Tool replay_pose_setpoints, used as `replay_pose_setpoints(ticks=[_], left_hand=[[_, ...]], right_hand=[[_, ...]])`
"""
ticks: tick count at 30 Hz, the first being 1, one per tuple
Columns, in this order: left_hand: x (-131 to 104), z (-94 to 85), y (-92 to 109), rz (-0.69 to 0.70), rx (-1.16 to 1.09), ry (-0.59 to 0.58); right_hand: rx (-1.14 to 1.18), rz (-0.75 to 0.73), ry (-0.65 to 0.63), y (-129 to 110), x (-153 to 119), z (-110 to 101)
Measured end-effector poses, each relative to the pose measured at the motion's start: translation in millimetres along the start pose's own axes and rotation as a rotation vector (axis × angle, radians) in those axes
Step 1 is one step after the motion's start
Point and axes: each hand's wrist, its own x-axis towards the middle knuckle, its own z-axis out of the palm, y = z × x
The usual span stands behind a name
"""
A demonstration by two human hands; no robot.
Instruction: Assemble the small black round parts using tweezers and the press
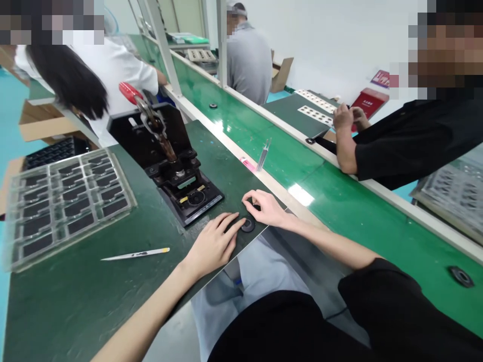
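A small black ring-shaped part [248,224] lies on the green table near its front edge. My left hand [217,239] rests low over the table with its fingers stretched out, the fingertips at the ring's left side. Just above the ring, my right hand [267,207] is curled, thumb and index finger drawn together; whatever may be between them is too small to make out. Behind my hands stands a black clamp fixture [181,186] with a red-handled toggle lever [130,93]. A round part [196,197] sits in its base.
White tweezers [136,254] lie on the table, left of my left hand. A clear tray [71,198] of black parts stands farther left. Beyond the table edge runs a green conveyor belt [302,171] carrying black parts [460,276]. Several co-workers sit nearby.
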Motion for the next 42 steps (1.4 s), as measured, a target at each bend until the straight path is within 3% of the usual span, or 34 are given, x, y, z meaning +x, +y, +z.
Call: replay_pose_setpoints(ticks=[2, 8, 15, 26, 29, 31, 34, 36, 39, 42], left_hand=[[0, 0.0, 0, 0.035, 0.02, 0.001], [-2, -2.1, 7, 0.047, 0.048, 0.091], [-12, -2.8, 18, 0.003, -0.07, 0.101], [-21, 2.8, 20, -0.035, 0.01, 0.088], [-25, -0.7, 12, -0.151, 0.045, 0.163], [-26, -5.0, 4, -0.289, 0.015, 0.299], [-24, -13.3, -6, -0.534, -0.261, 0.542], [-20, -18.5, -10, -0.655, -0.562, 0.63], [-16, -22.6, -6, -0.635, -0.948, 0.604], [-16, -21.5, 3, -0.549, -1.131, 0.552]], right_hand=[[0.008, 0.022, 0.004, -7, 14, 3], [-0.133, -0.193, -0.082, -45, 58, 20], [-0.226, -0.016, -0.096, -66, 76, 41], [-0.49, 0.063, -0.279, -97, 102, 33], [-0.471, 0.036, -0.295, -93, 107, 29], [-0.348, 0.021, -0.279, -85, 104, 25], [-0.079, -0.033, -0.172, -72, 87, 16], [-0.001, -0.126, -0.048, -69, 67, 9], [-0.101, -0.293, 0.113, -72, 39, 1], [-0.284, -0.429, 0.196, -75, 22, -4]])
